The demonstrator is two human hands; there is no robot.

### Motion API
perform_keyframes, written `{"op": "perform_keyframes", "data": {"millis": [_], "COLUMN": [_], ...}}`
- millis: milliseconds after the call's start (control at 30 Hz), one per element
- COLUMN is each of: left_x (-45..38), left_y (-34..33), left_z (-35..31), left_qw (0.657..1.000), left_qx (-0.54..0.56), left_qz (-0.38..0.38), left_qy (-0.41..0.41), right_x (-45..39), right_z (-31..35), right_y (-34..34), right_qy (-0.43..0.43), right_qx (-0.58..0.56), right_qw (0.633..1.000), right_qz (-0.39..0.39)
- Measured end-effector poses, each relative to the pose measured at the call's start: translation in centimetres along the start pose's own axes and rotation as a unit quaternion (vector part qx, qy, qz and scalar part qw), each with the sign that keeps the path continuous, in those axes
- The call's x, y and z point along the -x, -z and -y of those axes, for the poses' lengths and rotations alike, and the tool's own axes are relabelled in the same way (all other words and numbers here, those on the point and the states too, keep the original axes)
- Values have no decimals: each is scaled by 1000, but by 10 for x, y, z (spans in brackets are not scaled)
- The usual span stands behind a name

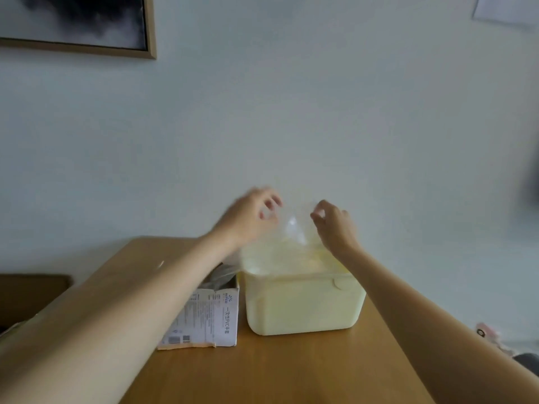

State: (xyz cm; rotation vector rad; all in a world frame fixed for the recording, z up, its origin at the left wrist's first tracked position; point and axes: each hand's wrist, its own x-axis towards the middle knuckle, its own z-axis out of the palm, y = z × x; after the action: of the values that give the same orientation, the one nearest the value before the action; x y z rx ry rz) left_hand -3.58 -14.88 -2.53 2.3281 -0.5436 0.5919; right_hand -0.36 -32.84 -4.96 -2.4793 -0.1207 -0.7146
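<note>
Head view. Both of the person's arms reach forward over a light brown wooden table (277,374) set against a pale wall. The left hand (253,214) and the right hand (335,225) are raised side by side, a little apart, above a pale yellow rectangular plastic bin (303,304). Between them hangs a thin transparent plastic bag (291,228). Its lower part falls into the bin's open top, and its upper edge is level with the fingertips. On each hand the thumb and curled fingers close on the bag's upper edge, apparently in a pinch, though motion blur softens the detail. What else the bin holds beneath the plastic cannot be told. Just beside the bin, to its left and partly under the left forearm, stands a white printed cardboard glove box (204,319). Its open top shows crumpled clear plastic material (221,275). A wood-framed dark picture (87,21) hangs on the wall at upper left.
</note>
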Motion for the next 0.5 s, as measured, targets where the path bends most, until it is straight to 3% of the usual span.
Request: {"op": "perform_keyframes", "data": {"millis": [67,133,267,333,400,433,500], "left_x": [-1,-5,-10,-13,-15,-15,-14], "left_y": [-22,-37,-52,-55,-59,-60,-63], "left_z": [-8,-7,-5,-2,0,2,2], "left_qw": [965,922,872,854,840,834,819], "left_qx": [-132,-207,-249,-259,-263,-271,-292], "left_qz": [226,328,418,444,465,473,484], "left_qy": [-12,11,62,80,89,90,95], "right_x": [3,4,1,-4,-5,-4,-5], "right_z": [-11,-23,-28,-26,-20,-15,-15], "right_y": [-4,-5,-1,2,6,9,3], "right_qy": [-32,-64,-57,26,156,186,105], "right_qx": [63,121,237,328,330,295,235], "right_qw": [997,988,961,939,925,922,898], "right_qz": [31,68,129,104,105,166,358]}}
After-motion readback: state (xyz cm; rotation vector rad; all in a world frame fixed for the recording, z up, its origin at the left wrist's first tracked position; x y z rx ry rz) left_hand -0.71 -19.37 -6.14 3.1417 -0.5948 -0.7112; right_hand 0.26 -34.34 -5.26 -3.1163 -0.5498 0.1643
